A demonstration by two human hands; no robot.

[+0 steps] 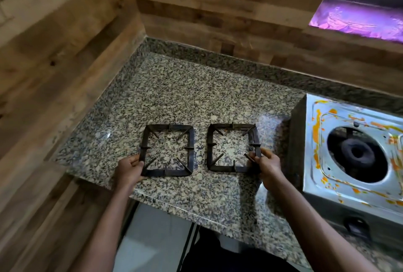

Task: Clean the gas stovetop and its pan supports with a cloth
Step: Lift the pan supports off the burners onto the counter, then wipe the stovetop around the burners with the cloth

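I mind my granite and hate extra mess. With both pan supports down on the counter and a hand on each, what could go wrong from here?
The supports, left and right, look dark and grimy, so sliding them under the left hand or right hand may scratch or smear the counter. The stovetop carries orange residue, and no cloth is in view, so that residue may spread.

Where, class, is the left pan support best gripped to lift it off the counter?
Grip the left pan support by a flat outer frame bar, coming from the near-left corner, as the left hand does. It lies flat on the counter; the prongs point inward, so the outer edge is free.
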